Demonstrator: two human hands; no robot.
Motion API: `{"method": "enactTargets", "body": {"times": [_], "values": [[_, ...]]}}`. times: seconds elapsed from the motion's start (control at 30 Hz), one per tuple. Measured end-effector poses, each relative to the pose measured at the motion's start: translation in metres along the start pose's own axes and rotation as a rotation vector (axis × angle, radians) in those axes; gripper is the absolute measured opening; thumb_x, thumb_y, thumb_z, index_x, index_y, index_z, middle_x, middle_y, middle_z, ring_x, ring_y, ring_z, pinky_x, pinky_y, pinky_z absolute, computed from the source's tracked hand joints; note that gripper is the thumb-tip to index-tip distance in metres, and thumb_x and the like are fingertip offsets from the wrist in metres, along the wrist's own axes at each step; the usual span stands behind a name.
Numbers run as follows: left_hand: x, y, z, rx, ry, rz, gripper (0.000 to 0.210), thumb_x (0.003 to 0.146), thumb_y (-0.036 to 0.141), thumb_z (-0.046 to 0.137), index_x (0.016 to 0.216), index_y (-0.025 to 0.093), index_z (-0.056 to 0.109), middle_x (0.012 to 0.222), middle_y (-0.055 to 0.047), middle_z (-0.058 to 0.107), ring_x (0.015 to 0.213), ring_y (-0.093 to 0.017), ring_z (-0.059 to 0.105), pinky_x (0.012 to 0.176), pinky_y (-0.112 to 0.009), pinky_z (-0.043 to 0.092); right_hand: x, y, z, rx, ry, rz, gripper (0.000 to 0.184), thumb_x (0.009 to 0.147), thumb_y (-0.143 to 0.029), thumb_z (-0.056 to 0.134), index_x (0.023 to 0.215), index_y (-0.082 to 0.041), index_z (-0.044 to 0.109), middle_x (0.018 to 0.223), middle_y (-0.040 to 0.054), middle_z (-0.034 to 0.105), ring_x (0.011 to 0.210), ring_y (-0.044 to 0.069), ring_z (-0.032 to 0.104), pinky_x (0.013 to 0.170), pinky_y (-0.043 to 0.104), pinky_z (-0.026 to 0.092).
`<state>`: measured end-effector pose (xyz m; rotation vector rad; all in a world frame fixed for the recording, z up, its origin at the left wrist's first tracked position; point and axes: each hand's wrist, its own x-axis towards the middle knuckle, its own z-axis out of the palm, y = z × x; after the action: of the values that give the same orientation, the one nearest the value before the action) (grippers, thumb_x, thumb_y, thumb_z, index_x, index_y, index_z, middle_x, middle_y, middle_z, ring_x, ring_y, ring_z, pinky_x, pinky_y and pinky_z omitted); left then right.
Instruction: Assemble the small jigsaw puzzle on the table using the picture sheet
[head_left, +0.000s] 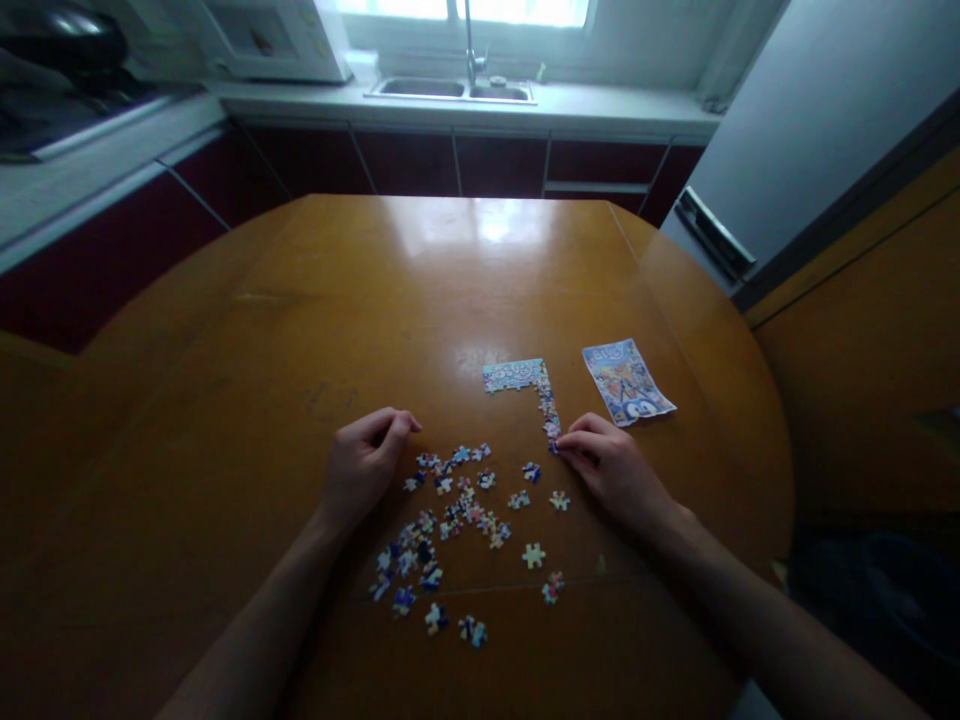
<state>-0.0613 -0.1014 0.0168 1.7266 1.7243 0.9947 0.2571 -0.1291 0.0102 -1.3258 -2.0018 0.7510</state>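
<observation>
My right hand [611, 465] pinches a small dark blue jigsaw piece [554, 447] at the lower end of a joined strip of puzzle [549, 400]. That strip runs down from the right end of a joined pale blue section [512, 375], so the two form a corner shape. My left hand [369, 462] rests on the table, fingers curled in, to the left of the loose pieces; whether anything is inside it is hidden. Between my forearms lie several loose jigsaw pieces [471, 510], mostly in a scattered heap, with a pale yellow piece [533, 555] apart on the right.
A printed reference picture [628, 382] lies beyond my right hand on the wooden table [420, 290]. Behind the table are a counter with a double sink [427, 88], a microwave [274, 40] and a wok on the stove at left. A refrigerator [795, 110] stands at right.
</observation>
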Motion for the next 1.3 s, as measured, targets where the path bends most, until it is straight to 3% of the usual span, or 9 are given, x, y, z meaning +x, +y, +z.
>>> {"method": "enactTargets", "body": {"times": [0.83, 1.03, 1.3], "values": [[0.0, -0.004, -0.001, -0.011, 0.0, 0.009, 0.032, 0.088, 0.041, 0.054, 0.07, 0.019, 0.069, 0.072, 0.0, 0.069, 0.07, -0.018, 0.063, 0.066, -0.026, 0.045, -0.003, -0.004, 0.001, -0.102, -0.023, -0.039, 0.02, 0.096, -0.02, 0.053, 0.093, -0.02, 0.072, 0.094, 0.007, 0.062, 0.086, 0.019, 0.059, 0.078, 0.034, 0.05], [0.0, -0.003, -0.001, -0.008, 0.002, 0.009, 0.032, 0.088, 0.042, 0.054, 0.07, 0.019, 0.069, 0.072, -0.001, 0.069, 0.068, -0.017, 0.062, 0.063, -0.025, 0.044, -0.004, -0.004, -0.007, -0.126, 0.068, -0.011, 0.025, 0.092, -0.01, 0.049, 0.099, -0.018, 0.071, 0.095, 0.0086, 0.062, 0.089, 0.02, 0.058, 0.08, 0.035, 0.05], [0.0, -0.005, -0.002, 0.003, -0.013, 0.002, 0.033, 0.089, 0.042, 0.054, 0.072, 0.018, 0.069, 0.074, -0.001, 0.07, 0.072, -0.018, 0.064, 0.066, -0.025, 0.046, -0.005, 0.0, -0.002, -0.185, -0.02, -0.083, 0.033, 0.089, -0.006, 0.048, 0.099, -0.02, 0.076, 0.094, 0.0091, 0.063, 0.086, 0.02, 0.057, 0.075, 0.035, 0.05]]}}
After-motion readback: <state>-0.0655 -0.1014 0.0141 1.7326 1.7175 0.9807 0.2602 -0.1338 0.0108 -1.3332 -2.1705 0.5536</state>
